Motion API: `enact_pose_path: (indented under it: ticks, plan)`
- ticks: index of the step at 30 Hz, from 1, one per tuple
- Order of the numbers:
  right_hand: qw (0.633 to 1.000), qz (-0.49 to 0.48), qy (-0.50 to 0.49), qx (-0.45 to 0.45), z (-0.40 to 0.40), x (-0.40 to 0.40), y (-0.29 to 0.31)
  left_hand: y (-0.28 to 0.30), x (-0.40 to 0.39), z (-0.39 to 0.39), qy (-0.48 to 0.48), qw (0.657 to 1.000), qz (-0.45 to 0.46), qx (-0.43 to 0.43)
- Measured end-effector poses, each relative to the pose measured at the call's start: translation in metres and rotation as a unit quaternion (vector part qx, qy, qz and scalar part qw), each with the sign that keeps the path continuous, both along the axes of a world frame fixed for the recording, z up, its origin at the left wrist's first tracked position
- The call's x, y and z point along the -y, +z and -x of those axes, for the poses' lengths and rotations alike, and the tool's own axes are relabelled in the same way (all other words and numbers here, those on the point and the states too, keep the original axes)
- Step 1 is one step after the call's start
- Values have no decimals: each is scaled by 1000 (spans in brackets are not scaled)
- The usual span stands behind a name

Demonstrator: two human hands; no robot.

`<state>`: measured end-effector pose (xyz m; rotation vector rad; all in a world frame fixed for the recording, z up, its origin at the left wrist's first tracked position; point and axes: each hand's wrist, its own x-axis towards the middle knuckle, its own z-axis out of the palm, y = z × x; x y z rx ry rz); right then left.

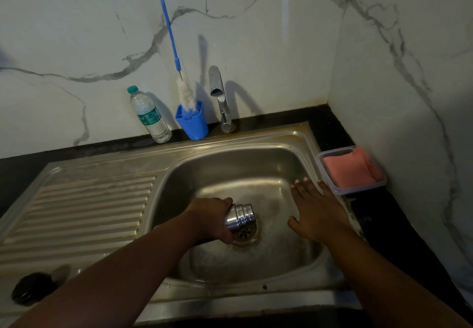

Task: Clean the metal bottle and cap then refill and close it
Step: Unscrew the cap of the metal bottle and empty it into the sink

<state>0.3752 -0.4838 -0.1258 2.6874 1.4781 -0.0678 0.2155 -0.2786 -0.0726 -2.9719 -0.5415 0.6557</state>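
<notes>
My left hand (212,219) grips the metal bottle (240,217) inside the sink basin (230,169). The bottle is tipped over with its threaded open mouth pointing down at the drain (246,236); most of its body is hidden by my hand. My right hand (316,211) hovers flat over the right side of the basin with fingers spread and holds nothing. The dark round cap (32,288) lies on the drainboard at the lower left, away from both hands.
A chrome tap (218,92) stands behind the basin. Left of it are a blue cup (193,124) holding a long blue-handled bottle brush (185,96) and a clear plastic water bottle (149,115). A plastic box with a pink cloth (352,170) sits at the right.
</notes>
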Motion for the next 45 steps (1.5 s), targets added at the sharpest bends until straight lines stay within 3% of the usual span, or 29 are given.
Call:
enact_pose_path:
  ticks: [45]
  plan:
    - [1000,-2,-1,-6,0,-1,1,0,-1,4,-8,999,-28,-24]
